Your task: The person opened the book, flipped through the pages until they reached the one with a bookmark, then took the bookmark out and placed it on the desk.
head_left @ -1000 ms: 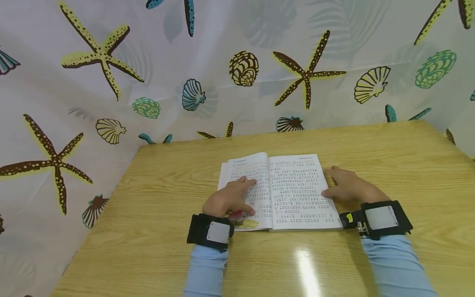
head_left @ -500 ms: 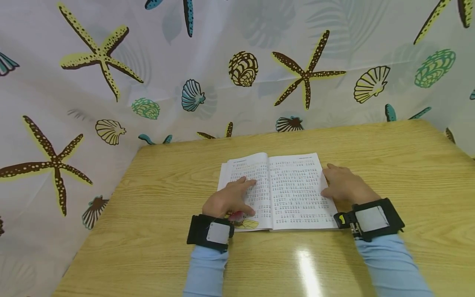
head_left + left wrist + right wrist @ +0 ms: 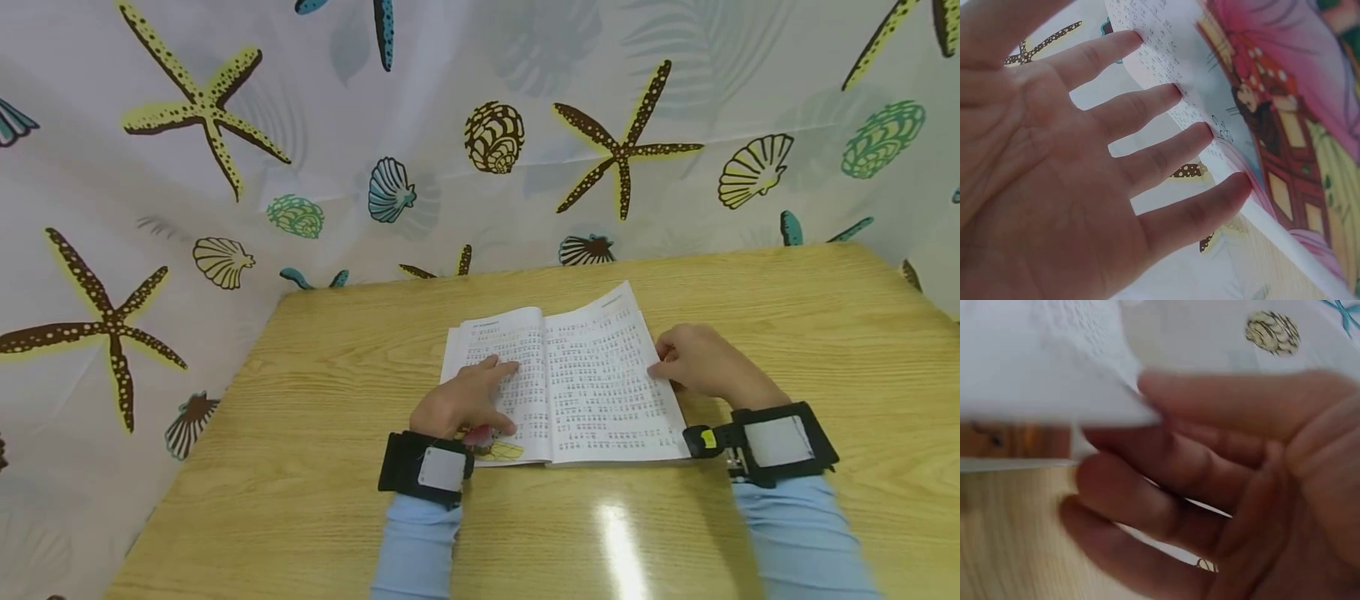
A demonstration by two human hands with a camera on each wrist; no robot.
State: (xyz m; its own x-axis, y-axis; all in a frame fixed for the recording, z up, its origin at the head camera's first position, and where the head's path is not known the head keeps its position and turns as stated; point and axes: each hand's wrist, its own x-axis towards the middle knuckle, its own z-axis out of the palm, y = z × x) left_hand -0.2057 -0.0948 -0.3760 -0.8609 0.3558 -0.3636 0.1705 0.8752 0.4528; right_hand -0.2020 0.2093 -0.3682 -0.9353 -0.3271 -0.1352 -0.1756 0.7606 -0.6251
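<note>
An open book [image 3: 517, 333] with printed text lies on the wooden table. My left hand [image 3: 463, 402] rests on its left page, fingers spread and straight; in the left wrist view the fingertips [image 3: 1200, 134] touch the paper beside a colourful illustration [image 3: 1272, 125]. At the right edge, my right hand [image 3: 701, 362] pinches the right page [image 3: 600, 375] between thumb and curled fingers. That page is lifted, its far corner raised and bent. In the right wrist view the thumb [image 3: 1210, 400] lies over the page [image 3: 1041, 387] with the fingers beneath, and part of a picture shows underneath.
The wooden table [image 3: 337, 375] extends around the book on all sides. Behind it and to the left hangs a white cloth [image 3: 435, 75] printed with starfish and shells. Black straps with small cameras [image 3: 705, 440] are on both wrists.
My right hand has curled its fingers and taken hold of the right page, whose far corner has risen from lying flat. My left hand stays where it was.
</note>
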